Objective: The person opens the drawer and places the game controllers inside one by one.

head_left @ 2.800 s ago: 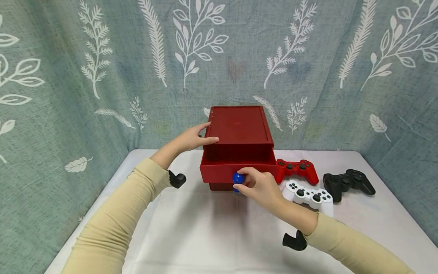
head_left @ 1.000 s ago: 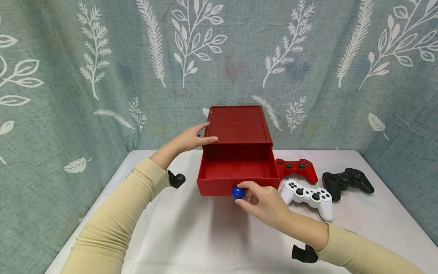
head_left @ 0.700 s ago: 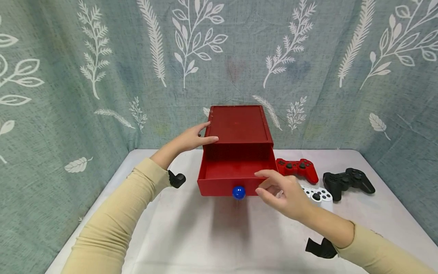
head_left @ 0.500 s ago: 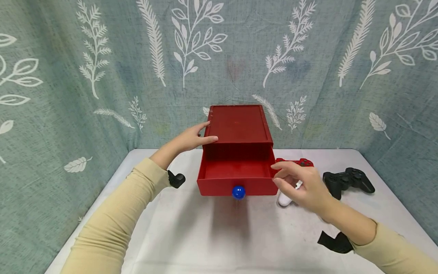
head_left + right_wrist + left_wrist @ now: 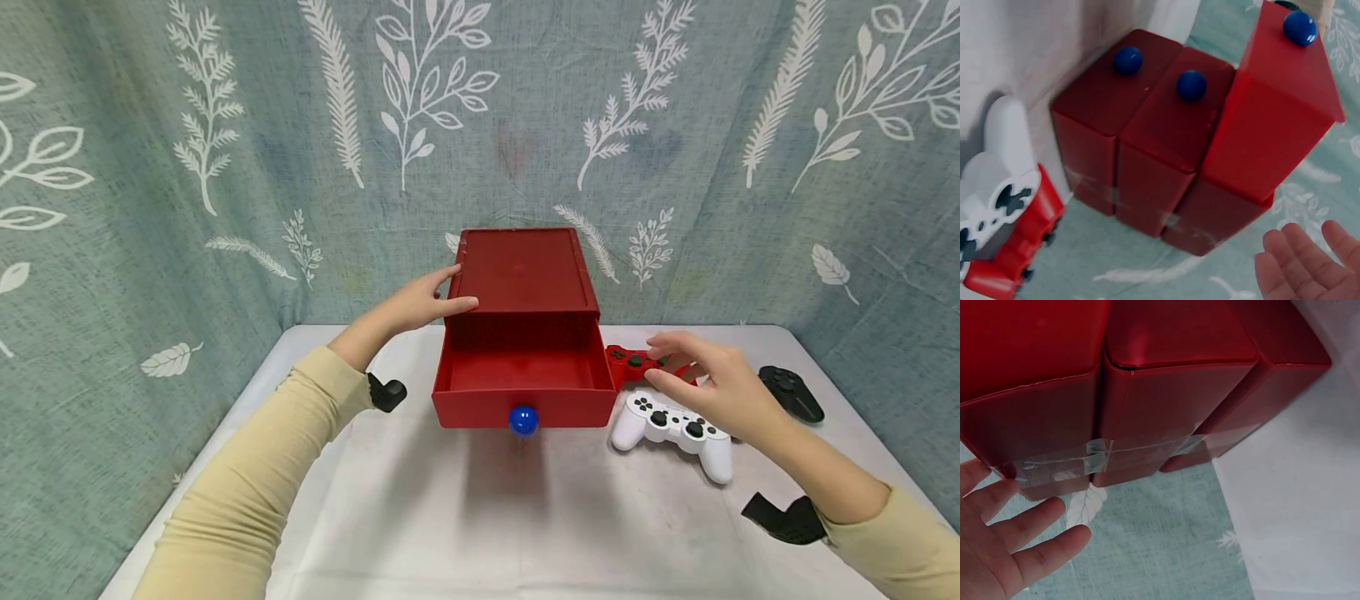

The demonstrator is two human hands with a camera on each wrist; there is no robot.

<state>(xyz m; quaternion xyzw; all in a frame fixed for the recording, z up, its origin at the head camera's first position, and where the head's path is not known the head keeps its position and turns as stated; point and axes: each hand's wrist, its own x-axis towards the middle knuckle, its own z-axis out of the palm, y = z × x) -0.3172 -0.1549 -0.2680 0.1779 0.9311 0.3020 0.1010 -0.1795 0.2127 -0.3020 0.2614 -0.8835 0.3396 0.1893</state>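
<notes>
A red drawer unit [image 5: 525,271] stands on the white-covered table, three drawers high in the right wrist view. Its top drawer [image 5: 480,408] is pulled out, with a bare inside and a round blue knob [image 5: 523,421] on its front. My left hand [image 5: 420,304] rests on the unit's left side, thumb on the top edge, fingers spread. To the right, my right hand [image 5: 723,379] hovers with nothing in it, fingers loosely bent. Under or behind it lie a red game controller [image 5: 622,365] and a black game controller [image 5: 791,393], both partly hidden. A white game controller [image 5: 675,423] sits nearer me.
Behind the table hangs a green-grey curtain [image 5: 517,158] with white leaf prints. Two lower drawers with blue knobs [image 5: 1191,85] are pushed in, and clear tape [image 5: 1141,450] runs across the unit's side. The table [image 5: 450,533] reaches toward me in front of the drawer.
The top drawer came further out toward me while my right hand pinched its knob. That hand then let go and moved right, over the controllers. My left hand stayed put.
</notes>
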